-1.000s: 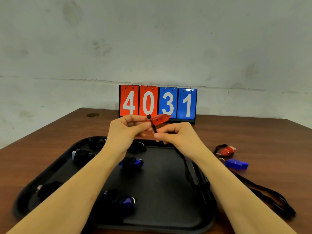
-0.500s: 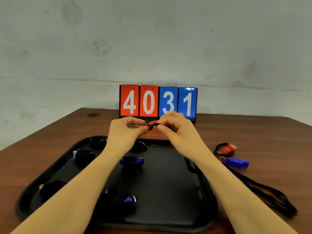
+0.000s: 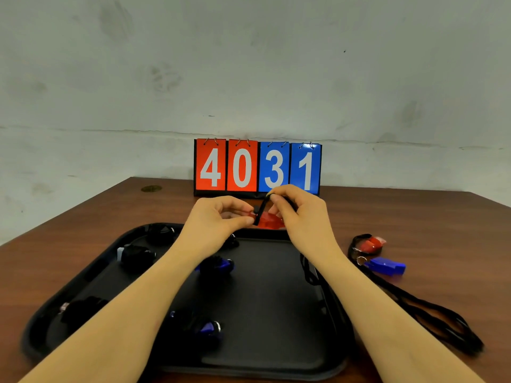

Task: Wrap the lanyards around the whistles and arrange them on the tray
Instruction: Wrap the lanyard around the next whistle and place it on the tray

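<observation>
Hands (image 3: 221,217) raised together, winding lanyard (image 3: 262,208) round red whistle (image 3: 269,220).

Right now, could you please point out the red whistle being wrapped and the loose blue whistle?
red whistle (image 3: 269,220), head view, translucent body.
loose blue whistle (image 3: 387,266), head view, its body.
</observation>
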